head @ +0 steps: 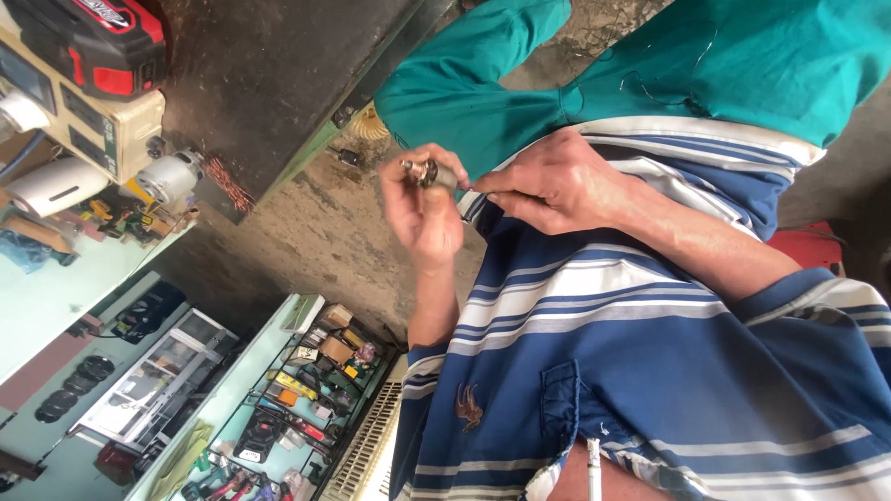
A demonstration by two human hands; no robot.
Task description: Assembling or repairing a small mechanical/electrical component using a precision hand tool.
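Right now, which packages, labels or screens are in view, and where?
Small boxed goods: wire shelf rack, lower centre; yellow, orange, brown cartons.
Red and black power tool: top left corner, pale label strip.
Beige device: under the tool, with dark display panels.

We see a small metal part (429, 173), shiny with a coppery tint at one end and dull grey along its barrel. The shirt (650, 371) is soft striped knit cloth, the trousers (742, 56) matt teal fabric with loose threads. The table (269, 83) top looks dark, rough and stained. A power tool (97, 42) nearby has a glossy red and black plastic casing.
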